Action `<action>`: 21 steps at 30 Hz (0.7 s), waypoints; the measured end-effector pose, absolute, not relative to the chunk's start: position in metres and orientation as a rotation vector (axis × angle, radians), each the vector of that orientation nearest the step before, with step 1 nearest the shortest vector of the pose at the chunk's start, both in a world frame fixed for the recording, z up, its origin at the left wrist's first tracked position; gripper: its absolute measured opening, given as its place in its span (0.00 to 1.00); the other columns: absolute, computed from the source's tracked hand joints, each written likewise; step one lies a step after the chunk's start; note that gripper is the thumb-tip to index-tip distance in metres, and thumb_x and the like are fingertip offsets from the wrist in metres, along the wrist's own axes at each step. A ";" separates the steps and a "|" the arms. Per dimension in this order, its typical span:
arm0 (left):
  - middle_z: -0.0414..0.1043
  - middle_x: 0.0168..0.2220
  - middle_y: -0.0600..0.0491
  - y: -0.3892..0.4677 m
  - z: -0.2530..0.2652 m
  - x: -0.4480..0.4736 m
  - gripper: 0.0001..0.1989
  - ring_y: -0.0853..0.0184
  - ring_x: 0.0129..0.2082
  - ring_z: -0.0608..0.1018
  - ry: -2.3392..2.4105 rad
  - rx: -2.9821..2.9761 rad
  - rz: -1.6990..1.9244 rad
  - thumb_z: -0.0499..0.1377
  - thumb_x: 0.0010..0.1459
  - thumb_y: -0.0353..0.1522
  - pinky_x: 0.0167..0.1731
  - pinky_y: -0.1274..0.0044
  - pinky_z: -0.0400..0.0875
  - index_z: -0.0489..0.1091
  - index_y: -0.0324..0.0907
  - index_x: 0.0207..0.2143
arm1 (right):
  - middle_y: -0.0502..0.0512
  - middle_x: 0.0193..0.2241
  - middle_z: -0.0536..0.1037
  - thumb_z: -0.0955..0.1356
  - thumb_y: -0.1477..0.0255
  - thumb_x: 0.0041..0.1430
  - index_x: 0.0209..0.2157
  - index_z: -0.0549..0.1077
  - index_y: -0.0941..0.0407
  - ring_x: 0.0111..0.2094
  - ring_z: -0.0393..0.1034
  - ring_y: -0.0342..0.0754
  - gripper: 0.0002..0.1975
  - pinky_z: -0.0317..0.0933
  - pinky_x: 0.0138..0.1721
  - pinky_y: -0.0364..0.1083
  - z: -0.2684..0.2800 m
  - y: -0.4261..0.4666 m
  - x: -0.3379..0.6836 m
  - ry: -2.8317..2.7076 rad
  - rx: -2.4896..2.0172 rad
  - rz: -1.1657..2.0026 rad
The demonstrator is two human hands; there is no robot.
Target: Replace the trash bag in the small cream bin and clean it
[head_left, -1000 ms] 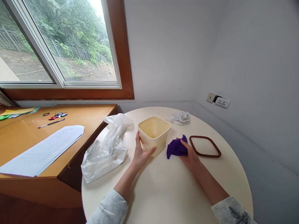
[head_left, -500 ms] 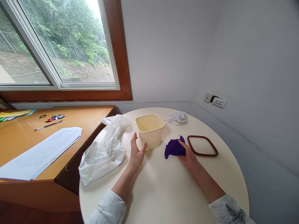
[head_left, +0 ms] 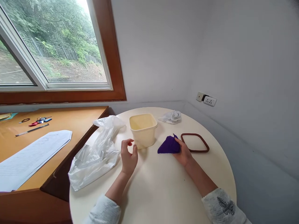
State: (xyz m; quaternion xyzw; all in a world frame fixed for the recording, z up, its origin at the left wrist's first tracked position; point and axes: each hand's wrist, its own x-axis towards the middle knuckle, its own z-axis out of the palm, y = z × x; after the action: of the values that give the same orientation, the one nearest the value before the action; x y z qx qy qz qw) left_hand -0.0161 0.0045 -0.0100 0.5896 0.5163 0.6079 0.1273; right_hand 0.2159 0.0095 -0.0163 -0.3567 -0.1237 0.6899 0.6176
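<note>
My right hand (head_left: 183, 153) grips a crumpled purple cloth (head_left: 169, 145) between thumb and fingers, above the round table. One flap of the cloth droops to the left. My left hand (head_left: 129, 157) holds nothing; its fingers are bent, with a gap to the thumb. It is in front of a cream square plastic tub (head_left: 144, 137), near its left front corner. Whether it touches the tub I cannot tell. The tub stands upright without a lid. Just right of my right hand lies a brown rounded-square ring (head_left: 208, 148), flat on the table.
A clear plastic bag (head_left: 93, 165) lies crumpled at the left of the white round table (head_left: 158, 193). Another crumpled bag (head_left: 174, 117) sits at the back. On the wooden desk (head_left: 77, 115) are papers (head_left: 39, 155), a pen (head_left: 31, 130) and keys (head_left: 40, 120). A wall socket (head_left: 210, 100) is at right.
My left hand has drawn back from the tub's side and its fingers have curled. The purple cloth has changed shape in my right hand. The whole view has shifted slightly.
</note>
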 end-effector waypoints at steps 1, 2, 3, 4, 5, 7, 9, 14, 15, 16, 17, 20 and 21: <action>0.59 0.29 0.55 0.001 -0.009 -0.013 0.05 0.67 0.31 0.66 1.439 1.775 1.748 0.53 0.53 0.29 0.31 0.76 0.62 0.62 0.44 0.34 | 0.51 0.32 0.79 0.66 0.74 0.53 0.35 0.74 0.56 0.36 0.74 0.48 0.07 0.68 0.39 0.47 -0.015 0.009 0.216 -0.279 -0.820 1.590; 0.59 0.28 0.55 -0.003 -0.008 -0.010 0.04 0.67 0.30 0.66 1.368 1.823 1.701 0.52 0.53 0.28 0.31 0.76 0.62 0.62 0.44 0.32 | 0.51 0.32 0.79 0.66 0.74 0.54 0.35 0.74 0.56 0.35 0.74 0.47 0.07 0.67 0.38 0.46 -0.014 0.008 0.217 -0.278 -0.814 1.600; 0.60 0.27 0.56 -0.007 -0.007 -0.007 0.03 0.68 0.29 0.66 1.302 1.850 1.634 0.52 0.52 0.28 0.31 0.76 0.62 0.62 0.44 0.31 | 0.51 0.31 0.79 0.66 0.73 0.54 0.35 0.74 0.56 0.34 0.74 0.46 0.06 0.67 0.38 0.45 -0.013 0.006 0.217 -0.283 -0.805 1.617; 0.61 0.26 0.56 -0.010 -0.007 -0.003 0.03 0.68 0.29 0.66 1.247 1.855 1.557 0.52 0.52 0.27 0.31 0.77 0.62 0.62 0.44 0.30 | 0.50 0.30 0.79 0.66 0.73 0.54 0.34 0.74 0.56 0.33 0.73 0.45 0.06 0.67 0.37 0.45 -0.013 0.005 0.217 -0.296 -0.796 1.641; 0.62 0.26 0.56 -0.013 -0.007 0.001 0.03 0.68 0.29 0.67 1.206 1.834 1.482 0.52 0.52 0.27 0.30 0.77 0.62 0.63 0.44 0.29 | 0.50 0.29 0.79 0.67 0.72 0.54 0.34 0.74 0.57 0.31 0.73 0.45 0.06 0.67 0.36 0.44 -0.013 0.003 0.218 -0.319 -0.787 1.670; 0.64 0.25 0.55 -0.017 -0.008 0.009 0.03 0.68 0.28 0.69 1.150 1.745 1.355 0.53 0.51 0.28 0.29 0.77 0.63 0.65 0.43 0.28 | 0.51 0.27 0.78 0.67 0.71 0.54 0.33 0.74 0.57 0.29 0.72 0.44 0.06 0.66 0.34 0.44 -0.014 0.000 0.217 -0.383 -0.771 1.727; 0.67 0.25 0.55 -0.018 -0.010 0.015 0.03 0.67 0.29 0.71 1.100 1.617 1.257 0.54 0.51 0.30 0.32 0.76 0.65 0.67 0.42 0.28 | 0.51 0.27 0.78 0.67 0.71 0.54 0.32 0.74 0.58 0.28 0.71 0.44 0.06 0.65 0.34 0.44 -0.015 -0.004 0.215 -0.451 -0.772 1.761; 0.72 0.41 0.47 -0.014 -0.014 0.020 0.14 0.61 0.43 0.74 0.987 1.361 1.066 0.59 0.51 0.38 0.46 0.68 0.66 0.70 0.41 0.39 | 0.49 0.25 0.76 0.69 0.68 0.51 0.39 0.74 0.56 0.25 0.69 0.42 0.12 0.61 0.27 0.41 -0.018 -0.014 0.209 -0.637 -0.795 1.788; 0.71 0.46 0.46 -0.014 -0.015 0.020 0.18 0.60 0.46 0.73 0.973 1.310 1.035 0.60 0.50 0.39 0.48 0.67 0.64 0.68 0.43 0.44 | 0.49 0.24 0.75 0.70 0.68 0.50 0.40 0.74 0.56 0.24 0.68 0.41 0.14 0.60 0.27 0.40 -0.018 -0.016 0.208 -0.684 -0.784 1.790; 0.69 0.49 0.45 -0.014 -0.015 0.019 0.22 0.60 0.48 0.72 0.948 1.260 1.001 0.61 0.50 0.40 0.49 0.66 0.63 0.66 0.44 0.47 | 0.48 0.23 0.75 0.70 0.69 0.49 0.41 0.73 0.56 0.23 0.68 0.40 0.15 0.60 0.27 0.40 -0.018 -0.018 0.206 -0.731 -0.770 1.796; 0.68 0.50 0.46 -0.015 -0.014 0.019 0.24 0.60 0.48 0.72 0.903 1.214 0.957 0.60 0.51 0.41 0.50 0.66 0.62 0.64 0.46 0.50 | 0.47 0.23 0.75 0.71 0.70 0.49 0.42 0.73 0.56 0.23 0.68 0.40 0.16 0.60 0.27 0.39 -0.017 -0.020 0.204 -0.775 -0.756 1.804; 0.73 0.42 0.48 -0.019 -0.011 0.018 0.26 0.63 0.42 0.75 0.729 1.174 0.832 0.59 0.52 0.43 0.47 0.68 0.65 0.62 0.45 0.52 | 0.49 0.25 0.76 0.70 0.72 0.48 0.43 0.73 0.57 0.26 0.69 0.41 0.17 0.61 0.30 0.41 -0.014 -0.026 0.198 -0.860 -0.705 1.846; 0.74 0.37 0.49 -0.020 -0.010 0.018 0.26 0.64 0.39 0.75 0.696 1.181 0.810 0.59 0.52 0.43 0.44 0.70 0.66 0.63 0.43 0.52 | 0.50 0.26 0.76 0.70 0.73 0.48 0.43 0.73 0.57 0.27 0.70 0.42 0.17 0.61 0.31 0.41 -0.013 -0.027 0.197 -0.868 -0.691 1.854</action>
State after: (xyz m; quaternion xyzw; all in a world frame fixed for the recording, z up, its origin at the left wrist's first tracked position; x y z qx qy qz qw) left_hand 0.0185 -0.0199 -0.0104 0.5301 0.3124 0.3634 0.6995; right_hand 0.1967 -0.0265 -0.0126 -0.2822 -0.3543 0.7568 0.4712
